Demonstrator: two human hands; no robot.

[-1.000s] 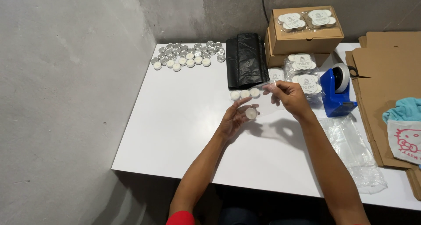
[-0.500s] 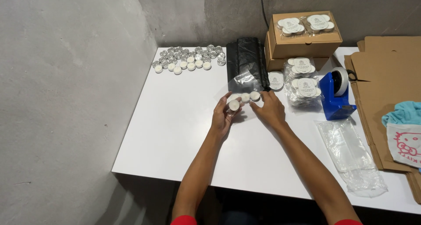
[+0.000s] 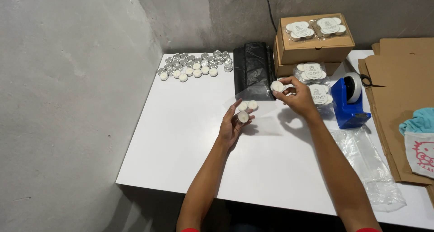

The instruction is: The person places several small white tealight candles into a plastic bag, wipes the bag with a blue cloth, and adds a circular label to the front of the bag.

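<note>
My left hand (image 3: pixel 233 125) lies palm up over the white table (image 3: pixel 181 137) and cups three small white tealight candles (image 3: pixel 244 112) at its fingertips. A thin clear plastic bag (image 3: pixel 253 98) hangs between both hands. Above and to the right, my right hand (image 3: pixel 296 96) pinches another white tealight candle (image 3: pixel 276 86) at the bag's upper edge, just in front of a folded black plastic bag (image 3: pixel 254 69).
A heap of several loose tealights (image 3: pixel 194 64) lies at the table's back left. Stacked brown boxes (image 3: pixel 312 46) carry packed candle sets. A blue tape dispenser (image 3: pixel 350 98), clear bags (image 3: pixel 368 164) and flat cardboard (image 3: pixel 402 92) sit to the right. A concrete wall runs along the left.
My hands have drawn apart: the right one lifted away to the right with a single candle, while the left stayed with three candles. The view also shifted slightly.
</note>
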